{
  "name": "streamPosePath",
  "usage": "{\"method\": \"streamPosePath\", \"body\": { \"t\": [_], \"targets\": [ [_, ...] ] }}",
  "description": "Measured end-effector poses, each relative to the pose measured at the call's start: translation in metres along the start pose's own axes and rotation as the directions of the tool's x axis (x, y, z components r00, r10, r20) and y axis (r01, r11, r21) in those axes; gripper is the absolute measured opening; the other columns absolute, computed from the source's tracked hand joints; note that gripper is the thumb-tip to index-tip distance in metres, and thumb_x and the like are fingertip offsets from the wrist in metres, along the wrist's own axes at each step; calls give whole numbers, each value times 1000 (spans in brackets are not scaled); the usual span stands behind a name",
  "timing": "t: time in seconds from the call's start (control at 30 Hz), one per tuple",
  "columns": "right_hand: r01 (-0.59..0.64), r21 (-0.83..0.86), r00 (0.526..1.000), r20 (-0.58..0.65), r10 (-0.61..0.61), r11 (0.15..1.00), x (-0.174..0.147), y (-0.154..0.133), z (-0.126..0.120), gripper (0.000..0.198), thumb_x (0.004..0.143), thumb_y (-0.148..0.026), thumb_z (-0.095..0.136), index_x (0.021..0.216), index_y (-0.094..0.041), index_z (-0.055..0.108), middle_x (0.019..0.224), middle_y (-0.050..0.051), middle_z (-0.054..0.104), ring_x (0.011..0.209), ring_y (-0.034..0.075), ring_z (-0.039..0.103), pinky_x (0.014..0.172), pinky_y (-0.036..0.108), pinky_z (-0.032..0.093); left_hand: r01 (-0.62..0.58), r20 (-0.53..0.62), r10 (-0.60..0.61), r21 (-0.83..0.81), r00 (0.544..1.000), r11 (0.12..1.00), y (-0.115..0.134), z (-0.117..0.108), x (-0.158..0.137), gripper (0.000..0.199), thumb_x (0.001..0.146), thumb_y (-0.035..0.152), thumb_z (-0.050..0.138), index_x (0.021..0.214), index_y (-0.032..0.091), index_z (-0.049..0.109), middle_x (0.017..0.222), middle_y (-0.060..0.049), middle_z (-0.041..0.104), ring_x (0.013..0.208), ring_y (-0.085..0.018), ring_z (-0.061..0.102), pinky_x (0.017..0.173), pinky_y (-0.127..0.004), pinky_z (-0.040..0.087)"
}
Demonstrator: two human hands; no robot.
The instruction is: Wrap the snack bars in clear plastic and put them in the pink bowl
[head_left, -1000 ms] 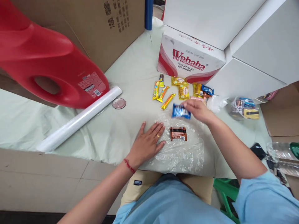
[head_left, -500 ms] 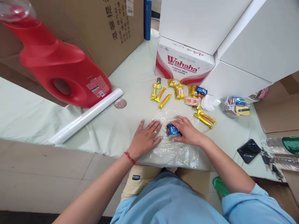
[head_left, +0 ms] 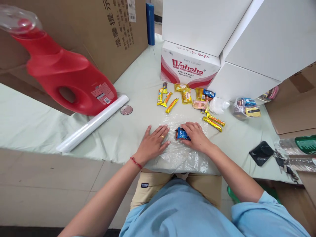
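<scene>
- On the clear film (head_left: pixel 191 161), between left hand (head_left: pixel 154 141) and right hand (head_left: pixel 197 135), blue packet (head_left: pixel 182 134) is sitting
- Right hand is bracketing it, likely for alignment; can't tell if pinching
- Left hand is lying palm-down, fingers spread, probably steadying the film

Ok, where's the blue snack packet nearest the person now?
Head view, just right of centre: the blue snack packet sits over the clear plastic film, partly under the right hand, with the left hand to its left.
</scene>
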State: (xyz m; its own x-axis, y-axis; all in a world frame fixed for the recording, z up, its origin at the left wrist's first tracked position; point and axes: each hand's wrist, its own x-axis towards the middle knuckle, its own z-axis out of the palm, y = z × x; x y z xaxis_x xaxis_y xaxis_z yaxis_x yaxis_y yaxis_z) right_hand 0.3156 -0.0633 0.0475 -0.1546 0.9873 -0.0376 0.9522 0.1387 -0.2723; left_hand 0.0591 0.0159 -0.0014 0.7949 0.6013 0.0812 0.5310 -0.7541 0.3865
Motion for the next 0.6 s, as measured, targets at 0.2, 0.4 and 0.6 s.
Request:
{"method": "streamPosePath", "body": {
  "t": [0.2, 0.4, 0.6],
  "targets": [
    [149, 225, 960, -265, -86, 963, -73, 7, -5, 44, 105, -38, 57, 148, -27, 56, 130, 15, 65, 123, 31, 60, 104, 51, 54, 26, -29, -33, -225, 999, 974, -17, -18, -10, 61, 109, 52, 37, 163, 24, 40, 177, -12, 25, 165, -26, 25, 133, -59, 20],
    [142, 286, 986, -124, -111, 948, -155, -1, 27, 67, 97, -51, 72, 156, -30, 50, 143, 17, 61, 133, 34, 58, 110, 57, 54, -220, 38, 237, -248, 971, 943, -6, -28, -62, 52, 103, 45, 55, 152, 26, 54, 168, -10, 46, 160, -26, 35, 134, -55, 20],
    [41, 320, 995, -95, -11, 947, -153, 4, 42, 27, 107, -34, 52, 120, -32, 75, 128, 11, 73, 120, 30, 67, 105, 57, 55, -173, 58, 188, -202, 980, 964, 0, -13, -73, 26, 105, 28, 51, 107, 28, 76, 142, -7, 72, 138, -22, 63, 128, -52, 35]
  ]
}}
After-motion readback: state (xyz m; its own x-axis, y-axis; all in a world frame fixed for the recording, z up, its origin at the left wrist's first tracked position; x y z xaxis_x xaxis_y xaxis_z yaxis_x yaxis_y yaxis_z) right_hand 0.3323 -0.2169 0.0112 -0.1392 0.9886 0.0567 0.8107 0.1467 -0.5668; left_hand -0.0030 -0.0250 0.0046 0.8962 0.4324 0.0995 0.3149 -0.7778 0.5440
